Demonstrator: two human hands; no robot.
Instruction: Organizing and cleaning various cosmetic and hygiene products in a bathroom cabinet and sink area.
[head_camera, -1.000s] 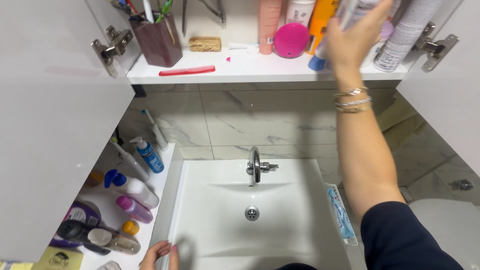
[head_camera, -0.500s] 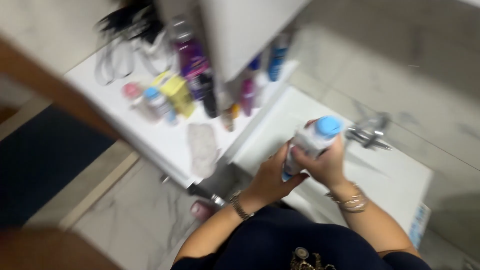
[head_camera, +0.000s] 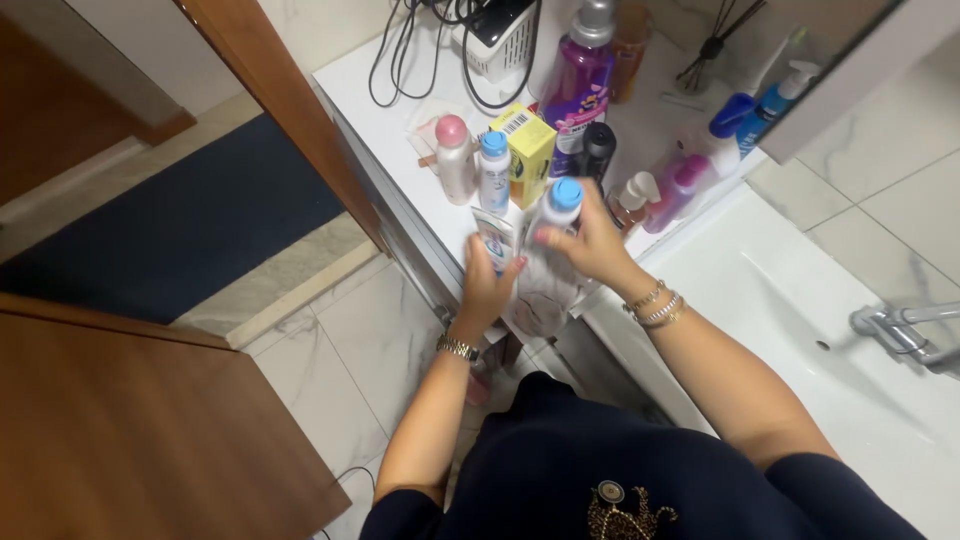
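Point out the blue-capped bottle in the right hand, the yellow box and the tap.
blue-capped bottle (head_camera: 565, 195), head view, on its blue cap.
right hand (head_camera: 585, 245), head view, on the back of the hand.
yellow box (head_camera: 528, 150), head view, on its top face.
tap (head_camera: 900, 328), head view, on the metal spout.

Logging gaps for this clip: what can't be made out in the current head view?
- Lower part of the blue-capped bottle: covered by the right hand.
- Item in the left hand: mostly wrapped by the fingers, kind unclear.
- Tap: cut off by the right edge.
- White basket and cables: cut off by the top edge.
- Bottles behind the purple bottle: partly hidden by the cabinet door.
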